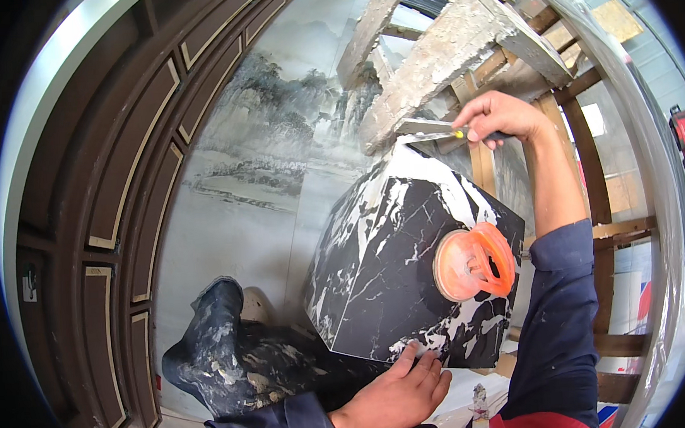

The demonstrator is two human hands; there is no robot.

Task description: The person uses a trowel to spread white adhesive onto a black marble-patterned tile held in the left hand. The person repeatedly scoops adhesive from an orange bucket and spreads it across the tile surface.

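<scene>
A black marble-look tile piece [392,281] with white veining stands in front of me, its faces meeting at a pale edge line. An orange suction cup [457,266] with a loop handle sits on its right side. My left hand [397,397] grips the near edge of the tile piece with curled fingers. At the far corner, my right hand [496,121] is closed around the dark handle of a flat-bladed metal tool [429,130] with a yellow spot near the blade. That blade is at or just above the tile's far tip; contact is hard to tell.
A mortar-crusted frame [435,62] rises beyond the tile, beside wooden framing [611,231] on the right. Brown panelled doors [134,163] line the left. Landscape-patterned panels [268,132] spread behind. My stained trouser leg [250,366] is close to the tile's left side.
</scene>
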